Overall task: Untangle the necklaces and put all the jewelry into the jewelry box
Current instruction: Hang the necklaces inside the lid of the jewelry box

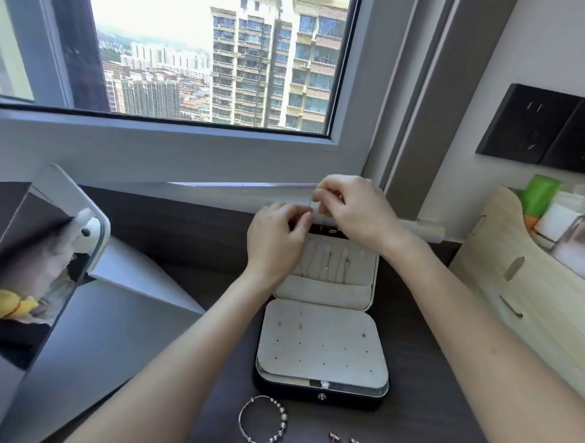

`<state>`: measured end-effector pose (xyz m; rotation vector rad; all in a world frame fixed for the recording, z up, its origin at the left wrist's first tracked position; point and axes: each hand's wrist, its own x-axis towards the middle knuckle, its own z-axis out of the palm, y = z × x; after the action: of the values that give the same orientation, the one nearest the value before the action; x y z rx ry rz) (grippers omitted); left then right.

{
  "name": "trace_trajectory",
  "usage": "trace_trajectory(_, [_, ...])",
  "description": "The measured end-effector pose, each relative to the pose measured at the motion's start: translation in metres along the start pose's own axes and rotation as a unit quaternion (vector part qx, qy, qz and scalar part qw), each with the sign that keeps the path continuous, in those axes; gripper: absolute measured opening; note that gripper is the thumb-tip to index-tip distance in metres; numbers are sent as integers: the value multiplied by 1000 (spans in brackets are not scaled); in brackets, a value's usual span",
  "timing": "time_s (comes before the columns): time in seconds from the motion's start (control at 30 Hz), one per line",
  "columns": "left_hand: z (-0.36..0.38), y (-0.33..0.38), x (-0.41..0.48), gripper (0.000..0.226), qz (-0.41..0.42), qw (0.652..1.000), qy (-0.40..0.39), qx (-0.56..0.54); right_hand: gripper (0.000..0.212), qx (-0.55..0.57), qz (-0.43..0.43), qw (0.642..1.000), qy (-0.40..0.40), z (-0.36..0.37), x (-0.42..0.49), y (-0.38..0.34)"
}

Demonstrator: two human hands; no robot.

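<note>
Left hand (277, 240) and right hand (354, 210) pinch a necklace (311, 202).

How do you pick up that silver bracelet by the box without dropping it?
Probably pinch the bracelet from above at its plain left arc, one fingertip inside the ring, one outside. It lies flat on the desk, so nothing fits beneath, and the beads on its right look round and slippery.

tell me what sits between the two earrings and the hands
The open jewelry box, its perforated panel nearest the earrings, fills the stretch to the left hand and right hand; the head view shows it.
</note>
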<state>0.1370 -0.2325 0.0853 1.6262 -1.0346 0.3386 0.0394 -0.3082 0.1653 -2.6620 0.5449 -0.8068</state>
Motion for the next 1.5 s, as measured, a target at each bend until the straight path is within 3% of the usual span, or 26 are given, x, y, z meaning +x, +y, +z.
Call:
trace_trajectory(0.23, [1, 2, 1, 16, -34, 999, 9, -22, 18, -39, -1, 999, -1, 3, -2, 7])
trace_trajectory(0.6, [6, -19, -21, 21, -20, 994, 59, 91, 20, 42, 73, 983, 165, 65, -51, 38])
trace_trajectory(0.73, [10, -17, -24, 22, -18, 986, 74, 145, 33, 56, 127, 969, 204, 77, -52, 35])
trace_trajectory(0.9, [12, -15, -24, 29, -12, 969, 34, 245, 61, 60, 200, 957, 201, 78, -46, 24])
trace_trajectory(1.13, [18, -1, -19, 30, -64, 939, -6, 339, 46, 72, 277, 941, 183, 81, -33, 20])
trace_trajectory(1.27, [16, 2, -18, 27, -79, 927, -41, 365, 45, 73, 281, 949, 125, 78, -34, 29])
trace_trajectory(1.4, [6, -2, -24, 33, -33, 920, -71, 383, 36, 72, 256, 964, 23, 68, -44, 34])
trace_trajectory(1.5, [0, -11, -34, 25, 0, 933, -85, 350, 21, 87, 220, 971, 23, 61, -47, 34])
